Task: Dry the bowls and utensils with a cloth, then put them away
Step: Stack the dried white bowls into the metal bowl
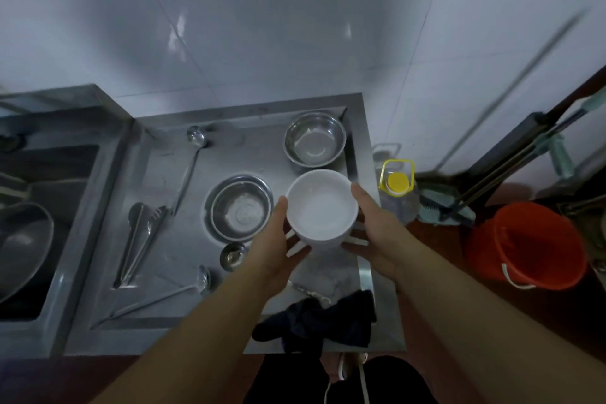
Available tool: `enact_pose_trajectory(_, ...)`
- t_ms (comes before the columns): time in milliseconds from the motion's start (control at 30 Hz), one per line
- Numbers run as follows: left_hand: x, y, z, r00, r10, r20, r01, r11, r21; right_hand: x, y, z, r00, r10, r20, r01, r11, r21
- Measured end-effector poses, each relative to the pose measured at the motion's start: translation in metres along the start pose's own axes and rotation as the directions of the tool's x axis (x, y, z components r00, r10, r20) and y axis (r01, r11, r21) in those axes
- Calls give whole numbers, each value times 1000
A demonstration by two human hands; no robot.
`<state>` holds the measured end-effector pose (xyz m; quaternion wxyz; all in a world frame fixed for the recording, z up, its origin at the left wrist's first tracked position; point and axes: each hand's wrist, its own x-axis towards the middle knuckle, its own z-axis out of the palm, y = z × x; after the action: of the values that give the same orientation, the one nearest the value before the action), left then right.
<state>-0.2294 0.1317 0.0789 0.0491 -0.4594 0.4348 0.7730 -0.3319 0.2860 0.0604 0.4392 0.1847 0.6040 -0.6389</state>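
Dark cloth (pixel 319 321) lies bunched at the near edge of the steel counter (pixel 183 249), touching neither hand. Above it, both hands hold a white bowl (pixel 322 207) upright over the counter's right side: left hand (pixel 278 249) cupped against its left wall, right hand (pixel 377 233) against its right wall, thumbs at the rim, fingers curled underneath. Left of the bowl: small ladle (pixel 233 255), long ladle (pixel 157 300) lying diagonally, tongs (pixel 139 239), steel bowl on a plate (pixel 241 207). Farther back: second steel bowl (pixel 314 138), another ladle (pixel 191 161). Sink (pixel 39 207) at far left. On the floor at right: yellow-capped bottle (pixel 397 184), orange bucket (pixel 528 243).
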Motion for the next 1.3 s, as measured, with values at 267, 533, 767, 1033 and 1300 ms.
enact_pose_trajectory(267, 64, 78, 9, 997, 74, -2, -74, 996, 58, 40, -77, 35, 999, -41, -17, 42, 998, 55)
enact_pose_trajectory(533, 164, 137, 26, 999, 39, 35, -41, 997, 72, 130, -126, 67, 996, -41, -82, 56, 981, 188)
enact_pose_trajectory(767, 252, 150, 33, 998, 2, 66, -10, 993, 118, 217, -137, 79, 984, -30, -177, 77, 961, 266)
enact_pose_trajectory(1033, 311, 136, 29, 996, -53, 71, 49, 997, 58, 259, -128, 81, 966, 30, -257, 35, 970, 242)
enact_pose_trajectory(1300, 331, 123, 27, 997, -60, 38, 59, 998, 27, 269, -121, 78, 967, 34, -251, 37, 961, 273)
